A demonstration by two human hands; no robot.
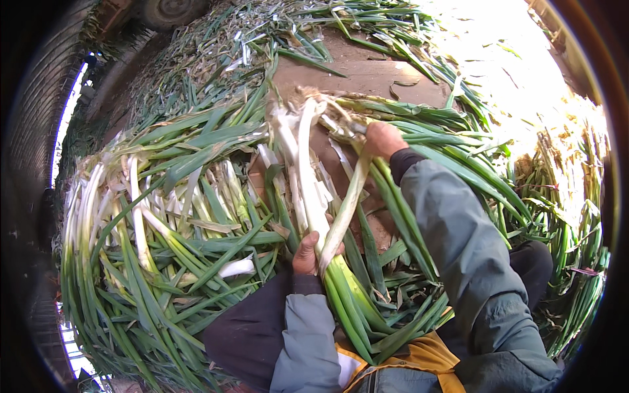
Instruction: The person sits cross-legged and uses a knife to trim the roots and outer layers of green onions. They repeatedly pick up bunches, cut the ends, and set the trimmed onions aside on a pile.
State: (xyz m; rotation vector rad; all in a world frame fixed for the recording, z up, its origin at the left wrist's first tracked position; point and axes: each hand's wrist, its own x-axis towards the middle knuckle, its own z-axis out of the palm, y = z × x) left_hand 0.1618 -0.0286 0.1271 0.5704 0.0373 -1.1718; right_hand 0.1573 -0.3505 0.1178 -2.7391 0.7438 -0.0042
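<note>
My left hand (305, 253) is closed around the shaft of a leek-like green onion (309, 182). Its white root end points away from me, and its green leaves (349, 299) hang towards my lap. A pale outer leaf sheath (346, 211) stands off to the right of this stalk. Its upper end reaches my right hand (385, 140), whose curled fingers grip it. Something small and greyish shows beside those fingers, too blurred to name. Beyond the left hand, more white stalks (285, 132) with tangled roots (307, 93) lie alongside the held one.
A large heap of onions (147, 236) lies to my left. Loose green leaves (417, 113) spread over the brown ground (354, 64) ahead. Bundled onions (565, 182) stand at the right in strong sunlight. Trimmings (196, 59) and a wheel (172, 10) are at the far left.
</note>
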